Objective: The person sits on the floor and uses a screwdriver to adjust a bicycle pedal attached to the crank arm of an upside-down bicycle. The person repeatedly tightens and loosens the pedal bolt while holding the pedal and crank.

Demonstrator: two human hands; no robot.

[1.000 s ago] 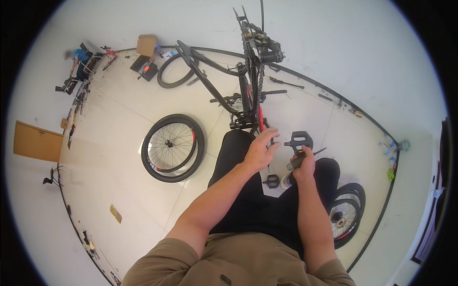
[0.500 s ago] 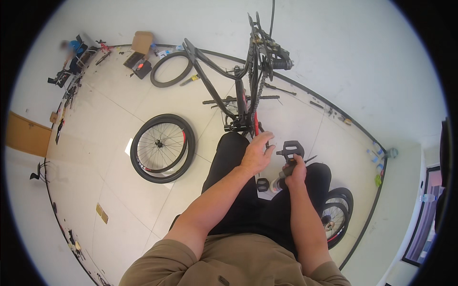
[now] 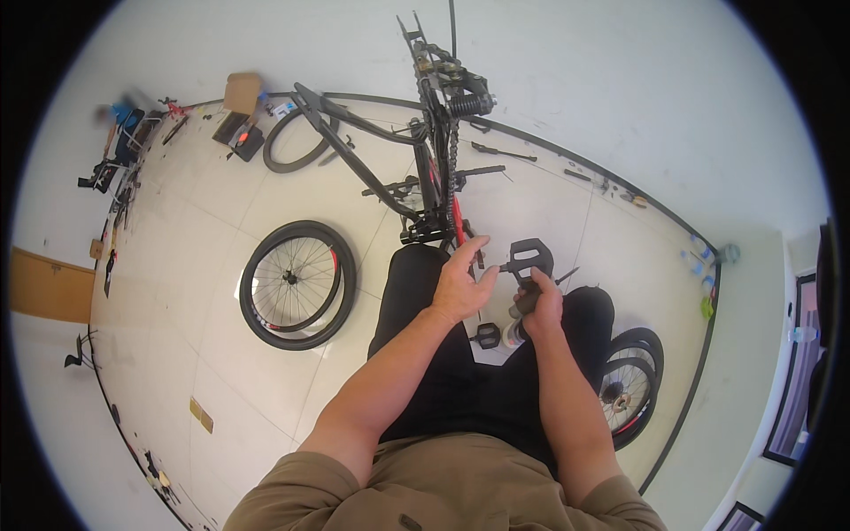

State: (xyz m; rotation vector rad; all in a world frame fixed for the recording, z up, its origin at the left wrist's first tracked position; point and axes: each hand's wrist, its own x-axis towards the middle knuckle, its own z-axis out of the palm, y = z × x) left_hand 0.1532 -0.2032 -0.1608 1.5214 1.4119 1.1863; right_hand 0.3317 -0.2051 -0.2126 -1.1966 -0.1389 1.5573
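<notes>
My right hand [image 3: 542, 303] grips a black bike pedal [image 3: 531, 255], held up above my right thigh. A thin dark pointed tool [image 3: 568, 275] sticks out beside that hand; its other end is hidden in the grip. Just left of the pedal's axle is my left hand [image 3: 460, 290], thumb and forefinger apart, holding nothing; whether the thumb touches the axle I cannot tell. Beyond my knees stands a black and red bicycle frame [image 3: 428, 181] without wheels, its chain hanging along it. A second pedal [image 3: 486, 335] sits between my legs, beside a whitish container [image 3: 512, 333].
Wheels with tyres lie on the floor to the left [image 3: 297, 283] and by my right leg [image 3: 630, 389]. A tyre [image 3: 301, 142] and an open cardboard box [image 3: 241, 94] are at the back left. Tools and bottles line the wall. Another person [image 3: 119, 133] is far left.
The view has shifted, so the frame appears further left. My hands are closer together, and the pedal's axle now points at my left thumb.
</notes>
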